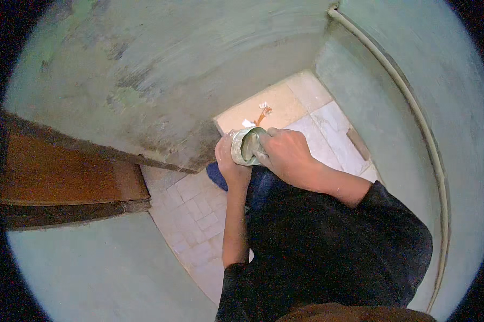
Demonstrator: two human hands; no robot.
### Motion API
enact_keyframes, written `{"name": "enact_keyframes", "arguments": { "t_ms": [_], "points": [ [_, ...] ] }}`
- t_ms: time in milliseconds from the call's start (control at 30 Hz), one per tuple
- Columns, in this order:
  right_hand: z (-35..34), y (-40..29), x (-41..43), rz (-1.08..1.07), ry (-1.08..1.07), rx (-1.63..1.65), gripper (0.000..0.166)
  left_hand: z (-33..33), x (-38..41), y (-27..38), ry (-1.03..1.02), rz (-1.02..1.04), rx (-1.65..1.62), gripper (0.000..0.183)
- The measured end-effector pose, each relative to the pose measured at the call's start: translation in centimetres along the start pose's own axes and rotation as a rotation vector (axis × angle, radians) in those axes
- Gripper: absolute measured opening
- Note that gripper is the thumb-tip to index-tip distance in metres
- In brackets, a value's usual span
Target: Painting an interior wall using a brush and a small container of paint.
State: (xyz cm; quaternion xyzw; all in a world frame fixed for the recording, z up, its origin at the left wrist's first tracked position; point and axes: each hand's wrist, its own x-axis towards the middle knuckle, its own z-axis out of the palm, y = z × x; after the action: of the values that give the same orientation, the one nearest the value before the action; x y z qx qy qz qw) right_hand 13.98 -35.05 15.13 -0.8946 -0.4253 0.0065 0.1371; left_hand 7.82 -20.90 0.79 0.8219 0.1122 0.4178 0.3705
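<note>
A small round tub (238, 145) with a pale rim is tilted towards me, and grey-green paste (250, 147) shows inside it. My left hand (224, 155) grips the tub around its left side. My right hand (288, 153) is curled at the opening, its fingers reaching over the right rim to the inside. Whether a tool is held in those fingers cannot be made out. Pale smears mark both hands. Beyond the tub, a thin orange strip-like object (261, 116) and small white scraps (263, 105) lie on a tan slab (276, 98).
Pale tiles (197, 213) cover the floor, with a brownish flat piece (359, 144) against the right wall. Along that wall runs a pipe (403, 84). A stained greenish wall (165, 52) rises ahead. At left is a brown door panel (72, 169).
</note>
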Motion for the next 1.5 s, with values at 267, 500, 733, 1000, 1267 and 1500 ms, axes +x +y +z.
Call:
{"name": "enact_keyframes", "arguments": {
  "t_ms": [267, 500, 733, 1000, 1267, 1500],
  "points": [
    [1.9, 10.8, 3.8, -0.060, 0.184, 0.167, 0.020, 10.4, 3.1, -1.3, 0.021, 0.023, 0.063, 0.062],
    [4.0, 15.9, 5.1, 0.015, 0.089, 0.158, 0.020, 15.0, 3.2, -0.9, 0.019, -0.011, 0.008, 0.062],
    [5.0, 16.7, 3.9, 0.005, 0.113, 0.289, 0.018, 15.5, 2.5, -0.7, -0.061, -0.013, 0.003, 0.063],
    [4.9, 14.4, 3.2, -0.045, 0.174, 0.192, 0.011, 14.5, 1.0, -0.7, -0.016, -0.028, -0.012, 0.064],
    [1.5, 12.9, 1.4, 0.061, 0.006, 0.110, 0.011, 14.0, -0.3, -0.9, 0.030, -0.279, -0.053, 0.065],
    [5.1, 15.4, 1.5, 0.016, 0.067, 0.144, 0.018, 15.3, -0.6, 0.2, -0.007, -0.099, -0.019, 0.062]
  ]
}}
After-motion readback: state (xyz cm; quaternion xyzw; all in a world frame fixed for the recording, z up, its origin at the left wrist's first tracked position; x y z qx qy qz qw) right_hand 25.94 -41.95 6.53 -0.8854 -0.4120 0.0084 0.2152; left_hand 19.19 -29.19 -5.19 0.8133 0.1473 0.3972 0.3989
